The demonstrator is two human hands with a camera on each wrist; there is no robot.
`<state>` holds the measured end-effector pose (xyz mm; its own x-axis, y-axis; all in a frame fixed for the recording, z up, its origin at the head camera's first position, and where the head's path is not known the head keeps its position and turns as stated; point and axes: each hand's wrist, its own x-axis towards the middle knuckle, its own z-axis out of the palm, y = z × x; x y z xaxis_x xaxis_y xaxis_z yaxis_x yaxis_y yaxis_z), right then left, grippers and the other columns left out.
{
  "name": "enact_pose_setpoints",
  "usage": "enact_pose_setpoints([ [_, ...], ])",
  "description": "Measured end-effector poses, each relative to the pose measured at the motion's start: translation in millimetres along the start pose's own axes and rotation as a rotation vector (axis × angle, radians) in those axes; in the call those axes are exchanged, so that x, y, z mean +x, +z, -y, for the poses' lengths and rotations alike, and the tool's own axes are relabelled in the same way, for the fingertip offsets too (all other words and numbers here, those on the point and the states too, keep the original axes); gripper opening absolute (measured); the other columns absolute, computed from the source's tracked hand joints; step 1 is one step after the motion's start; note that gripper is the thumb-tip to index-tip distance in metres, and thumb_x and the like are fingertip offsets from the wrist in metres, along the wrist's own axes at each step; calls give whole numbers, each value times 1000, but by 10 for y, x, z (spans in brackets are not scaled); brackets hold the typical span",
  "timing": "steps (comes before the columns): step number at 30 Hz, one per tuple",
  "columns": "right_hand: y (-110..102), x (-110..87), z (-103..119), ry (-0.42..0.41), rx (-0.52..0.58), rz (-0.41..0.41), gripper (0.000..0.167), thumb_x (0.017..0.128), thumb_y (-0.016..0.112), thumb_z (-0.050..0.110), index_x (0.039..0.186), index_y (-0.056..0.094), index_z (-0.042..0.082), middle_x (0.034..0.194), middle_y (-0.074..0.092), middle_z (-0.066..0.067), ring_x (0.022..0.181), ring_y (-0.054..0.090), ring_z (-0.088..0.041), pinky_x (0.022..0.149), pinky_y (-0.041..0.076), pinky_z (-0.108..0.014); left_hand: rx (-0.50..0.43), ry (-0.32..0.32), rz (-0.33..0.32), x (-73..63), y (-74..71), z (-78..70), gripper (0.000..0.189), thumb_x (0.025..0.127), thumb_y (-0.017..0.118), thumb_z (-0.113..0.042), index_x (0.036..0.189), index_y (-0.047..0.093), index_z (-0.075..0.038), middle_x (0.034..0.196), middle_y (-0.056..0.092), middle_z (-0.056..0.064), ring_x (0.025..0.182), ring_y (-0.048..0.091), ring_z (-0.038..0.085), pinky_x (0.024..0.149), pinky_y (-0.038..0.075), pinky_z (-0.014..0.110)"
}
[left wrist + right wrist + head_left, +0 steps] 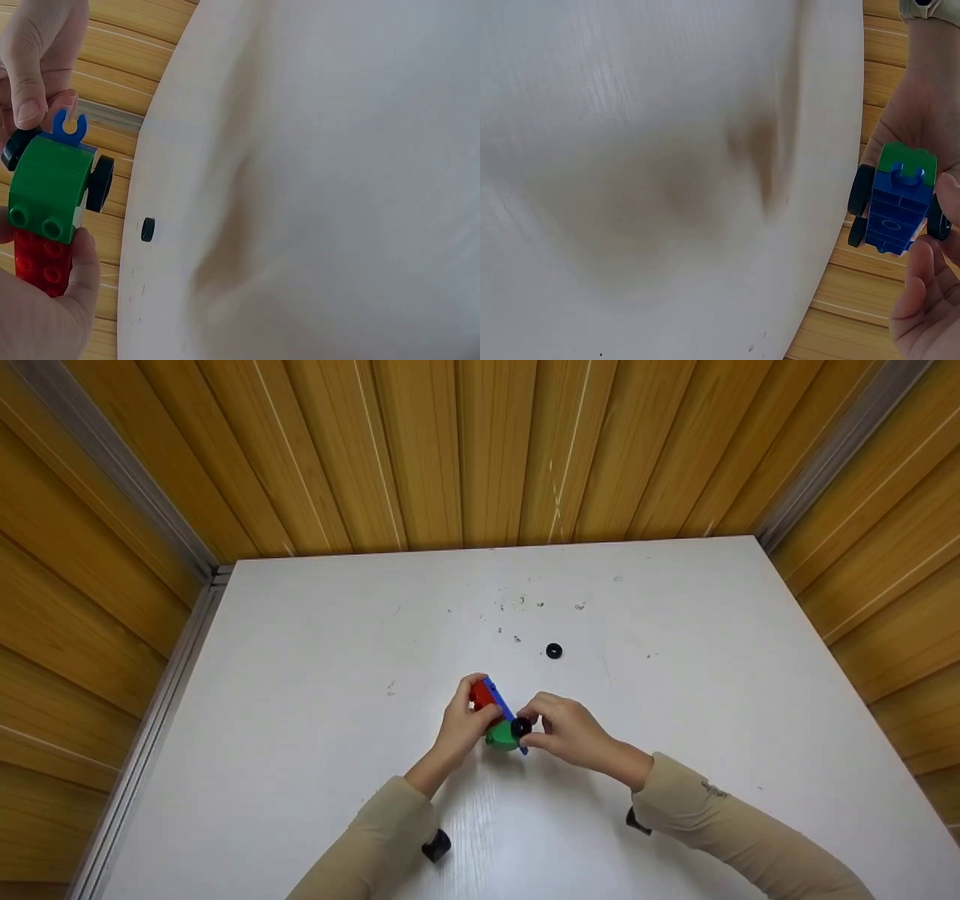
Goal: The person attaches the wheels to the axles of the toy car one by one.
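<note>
A toy car of building blocks is gripped between the thumb and fingers of my left hand (459, 725), held up off the table. It has a red block (43, 262), a green rounded block (49, 180) and a blue base (896, 214) with a blue hook (70, 129) at one end. Two black wheels (861, 189) are on one side. My right hand (574, 731) pinches another black wheel (521, 727) at the opposite side, by the green end. The right fingertips partly cover this wheel in the right wrist view.
One loose black wheel (553, 651) lies on the white table (315, 660), beyond the hands. Dark scuff marks dot the tabletop around it. Wood-patterned panels (487, 450) stand behind the table and along both sides.
</note>
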<state>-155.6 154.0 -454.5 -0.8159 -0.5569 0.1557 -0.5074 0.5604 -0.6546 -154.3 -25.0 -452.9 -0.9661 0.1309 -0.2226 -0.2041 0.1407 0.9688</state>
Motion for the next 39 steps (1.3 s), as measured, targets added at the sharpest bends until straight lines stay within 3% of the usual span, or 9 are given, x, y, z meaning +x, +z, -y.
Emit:
enact_pose_setpoints([
  [2, -5, -3, 7, 1, 10, 3, 25, 73, 70, 20, 92, 60, 7, 85, 59, -2, 67, 51, -18, 57, 43, -18, -5, 5, 5, 5, 0, 14, 49, 80, 51, -9, 127, 36, -11, 123, 44, 18, 97, 51, 28, 79, 51, 37],
  [9, -8, 1, 13, 0, 3, -1, 25, 73, 69, 21, 90, 58, 6, 83, 59, -2, 67, 52, -19, 57, 43, -18, 3, 13, 10, 215, 19, 307, 51, 80, 55, -13, 127, 37, -16, 123, 45, 16, 97, 51, 27, 78, 51, 37],
  [19, 16, -5, 27, 1, -16, -8, 26, 72, 70, 21, 91, 59, 7, 82, 59, -1, 69, 54, -19, 56, 43, -17, 18, -7, -4, 194, 32, 310, 51, 79, 56, -13, 126, 38, -19, 125, 44, 14, 102, 50, 29, 79, 51, 37],
  [28, 25, -14, 54, 5, -35, -21, 25, 72, 70, 20, 92, 60, 7, 79, 61, 0, 67, 48, -8, 56, 43, -17, 2, 18, -13, 203, 38, 301, 51, 79, 55, -11, 126, 39, -17, 122, 44, 16, 97, 50, 27, 76, 51, 35],
  [33, 35, -20, 55, -16, -29, -53, 23, 72, 70, 17, 91, 61, 6, 77, 62, -1, 65, 49, -7, 54, 43, -18, 3, 30, -19, 200, 43, 287, 50, 77, 55, -10, 125, 40, -17, 119, 45, 15, 95, 50, 26, 73, 50, 32],
  [39, 53, -3, 62, -4, 13, -80, 22, 73, 70, 16, 90, 63, 5, 74, 62, -1, 63, 49, -6, 54, 44, -18, 20, 45, -36, 193, 42, 268, 49, 78, 55, -9, 124, 40, -16, 122, 45, 15, 100, 49, 27, 77, 50, 36],
])
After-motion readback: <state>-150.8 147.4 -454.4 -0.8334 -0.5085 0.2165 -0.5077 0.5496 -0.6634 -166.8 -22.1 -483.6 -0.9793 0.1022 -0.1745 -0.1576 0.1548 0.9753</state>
